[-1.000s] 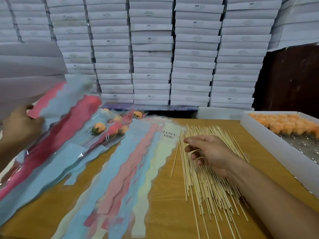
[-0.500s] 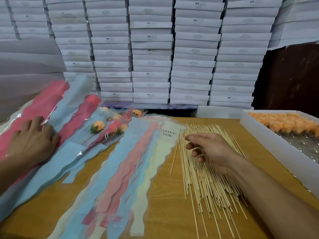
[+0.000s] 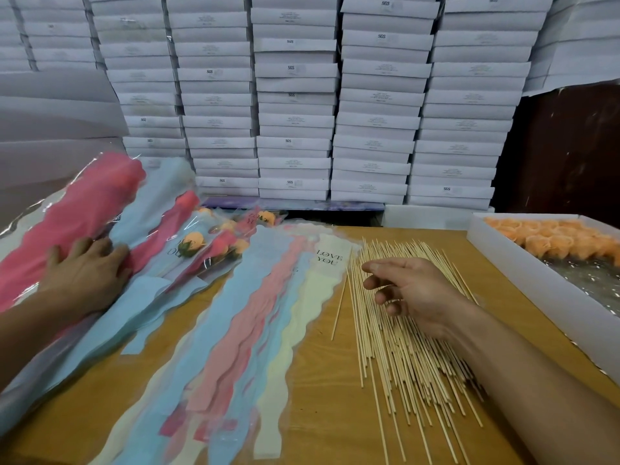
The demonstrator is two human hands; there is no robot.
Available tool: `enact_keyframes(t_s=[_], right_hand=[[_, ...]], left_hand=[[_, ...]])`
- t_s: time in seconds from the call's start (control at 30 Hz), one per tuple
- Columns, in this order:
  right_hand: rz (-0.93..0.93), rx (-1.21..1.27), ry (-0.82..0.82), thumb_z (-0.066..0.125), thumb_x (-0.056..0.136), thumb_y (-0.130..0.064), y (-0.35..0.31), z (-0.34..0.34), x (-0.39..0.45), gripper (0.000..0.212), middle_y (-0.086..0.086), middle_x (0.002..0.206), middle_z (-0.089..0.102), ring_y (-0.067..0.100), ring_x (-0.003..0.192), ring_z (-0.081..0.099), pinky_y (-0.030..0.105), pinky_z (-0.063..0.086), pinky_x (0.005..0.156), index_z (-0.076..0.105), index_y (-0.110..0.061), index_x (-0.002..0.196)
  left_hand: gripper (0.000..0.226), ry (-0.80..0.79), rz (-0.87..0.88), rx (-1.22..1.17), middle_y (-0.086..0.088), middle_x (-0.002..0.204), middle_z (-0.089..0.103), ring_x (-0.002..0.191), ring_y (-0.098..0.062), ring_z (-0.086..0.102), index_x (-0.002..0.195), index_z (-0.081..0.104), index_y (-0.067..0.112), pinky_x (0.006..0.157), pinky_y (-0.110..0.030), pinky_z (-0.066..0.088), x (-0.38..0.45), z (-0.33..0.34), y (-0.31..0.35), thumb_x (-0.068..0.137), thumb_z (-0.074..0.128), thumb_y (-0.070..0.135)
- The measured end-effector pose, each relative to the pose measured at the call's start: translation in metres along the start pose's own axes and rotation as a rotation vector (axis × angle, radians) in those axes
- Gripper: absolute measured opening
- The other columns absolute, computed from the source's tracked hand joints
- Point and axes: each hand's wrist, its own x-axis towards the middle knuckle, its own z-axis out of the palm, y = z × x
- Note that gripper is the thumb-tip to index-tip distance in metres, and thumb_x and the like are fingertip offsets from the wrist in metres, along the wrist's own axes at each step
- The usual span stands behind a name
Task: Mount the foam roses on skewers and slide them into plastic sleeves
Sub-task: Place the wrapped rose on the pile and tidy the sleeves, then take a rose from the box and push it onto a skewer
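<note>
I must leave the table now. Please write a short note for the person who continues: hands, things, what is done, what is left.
Left hand: flat, pressing the pile of finished sleeves at the left.
Right hand: fingers loosely curled over the skewers; whether it pinches one I cannot tell.
Foam roses: in the white box at the right.
Empty sleeves: fanned at table centre.
Done: several sleeved roses lie at the left.
Left: many roses, skewers and sleeves remain.
</note>
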Motion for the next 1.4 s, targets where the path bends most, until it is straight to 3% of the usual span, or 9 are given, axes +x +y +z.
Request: enact_keyframes(t_s=[0.13,0.33,0.67,0.87,1.03,1.2,1.3,1.37,1.4], right_hand=[[-0.012,0.020,0.032,0.065,0.097,-0.017,-0.001,-0.003,0.002,0.015,0.007,0.083,0.072,0.012,0.058,0.060,0.022,0.045,0.044,0.073,-0.008,0.107],[-0.040,0.069,0.117,0.064,0.097,-0.014,-0.003,-0.014,0.007,0.013,0.004,0.075,0.073,0.010,0.053,0.059,0.021,0.043,0.041,0.073,-0.008,0.103],[-0.035,0.062,0.167,0.063,0.098,-0.014,0.002,-0.023,0.014,0.013,0.003,0.075,0.072,0.009,0.053,0.059,0.021,0.043,0.042,0.073,-0.007,0.105],[-0.030,0.039,0.194,0.062,0.099,-0.013,0.004,-0.026,0.016,0.013,0.003,0.073,0.072,0.009,0.052,0.058,0.021,0.043,0.042,0.071,-0.008,0.107],[-0.072,-0.117,0.227,0.061,0.100,-0.013,0.011,-0.028,0.021,0.015,0.007,0.080,0.072,0.008,0.052,0.059,0.020,0.044,0.043,0.070,-0.012,0.111],[-0.113,-0.376,0.280,0.061,0.098,-0.016,0.018,-0.034,0.025,0.020,0.003,0.083,0.074,0.010,0.061,0.066,0.017,0.046,0.044,0.070,-0.018,0.116],[-0.127,-0.493,0.297,0.063,0.097,-0.017,0.019,-0.039,0.027,0.026,0.001,0.094,0.074,0.012,0.079,0.071,0.028,0.057,0.063,0.069,-0.015,0.122],[-0.128,-0.521,0.307,0.063,0.095,-0.018,0.018,-0.042,0.027,0.029,0.001,0.095,0.075,0.014,0.083,0.071,0.038,0.060,0.081,0.069,-0.015,0.123],[-0.124,-0.525,0.311,0.063,0.095,-0.018,0.017,-0.042,0.026,0.029,0.001,0.094,0.075,0.015,0.082,0.071,0.040,0.060,0.083,0.068,-0.015,0.123]], left_hand=[[0.027,-0.003,-0.055,-0.006,-0.012,0.115,0.055,0.111,-0.033,0.042,0.094,0.065,0.032,0.093,-0.055,0.032,0.008,-0.018,0.010,0.094,0.046,0.051],[0.024,0.028,-0.050,-0.043,-0.016,0.122,0.055,0.113,-0.034,0.044,0.086,0.069,0.026,0.091,-0.052,0.032,0.014,-0.038,0.020,0.091,0.057,0.045],[0.037,-0.043,-0.036,-0.100,-0.018,0.136,0.047,0.127,-0.037,0.040,0.122,0.063,0.020,0.102,-0.056,0.034,0.007,-0.093,0.066,0.096,0.053,0.044],[0.037,0.003,0.027,-0.690,-0.017,0.117,0.065,0.103,-0.036,0.059,0.115,0.066,0.010,0.085,-0.042,0.050,-0.010,-0.173,0.186,0.095,0.051,0.037],[0.030,-0.091,0.120,-1.011,-0.009,0.118,0.066,0.106,-0.029,0.061,0.120,0.062,0.016,0.091,-0.039,0.051,-0.034,-0.222,0.297,0.096,0.056,0.034],[0.020,-0.165,-0.026,-1.226,0.001,0.107,0.069,0.098,-0.023,0.064,0.107,0.063,0.024,0.083,-0.037,0.052,-0.067,-0.237,0.365,0.092,0.055,0.033],[0.016,-0.073,-0.016,-1.233,0.005,0.102,0.068,0.093,-0.021,0.062,0.104,0.062,0.025,0.076,-0.036,0.050,-0.086,-0.232,0.380,0.091,0.055,0.031],[0.017,0.002,0.017,-1.230,0.006,0.102,0.066,0.093,-0.019,0.061,0.105,0.061,0.025,0.074,-0.034,0.047,-0.091,-0.228,0.384,0.091,0.054,0.031],[0.018,0.027,0.031,-1.232,0.006,0.104,0.066,0.093,-0.018,0.061,0.107,0.061,0.025,0.075,-0.034,0.046,-0.092,-0.226,0.384,0.091,0.054,0.030]])
